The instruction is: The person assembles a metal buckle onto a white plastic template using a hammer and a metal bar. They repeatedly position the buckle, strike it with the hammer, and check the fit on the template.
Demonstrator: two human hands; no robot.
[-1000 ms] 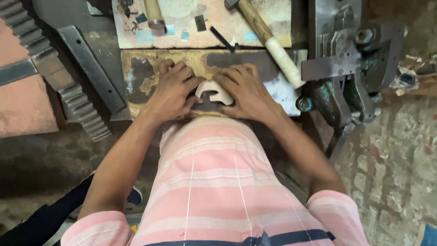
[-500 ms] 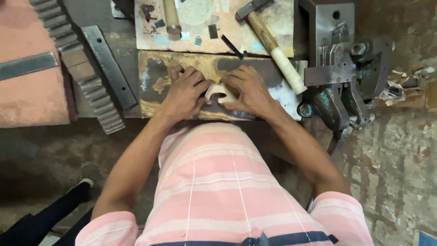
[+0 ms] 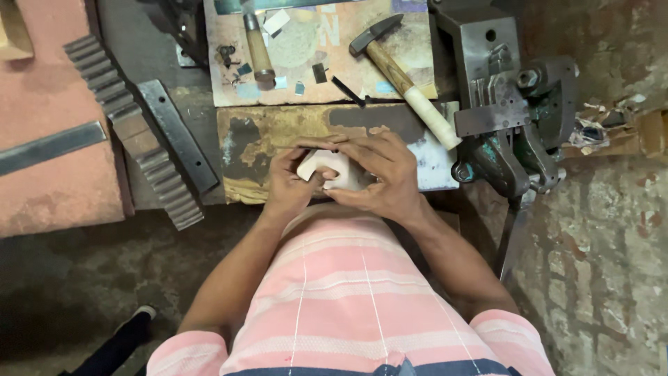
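Both of my hands hold a small white piece just above a worn, paint-stained board. My left hand grips its left side, with the thumb across the top. My right hand wraps the right side, its fingers curled over the piece, so much of it is hidden. The piece looks pale and curved; I cannot tell what it is made of.
A hammer with a pale handle lies on a second board beyond, next to a wooden-handled tool and small scraps. A heavy metal press stands at the right. Toothed metal bars lie to the left. A dark shoe shows at lower left.
The view has shifted, so everything sits lower and further right. My hands have lifted the white piece slightly and closed more tightly around it.
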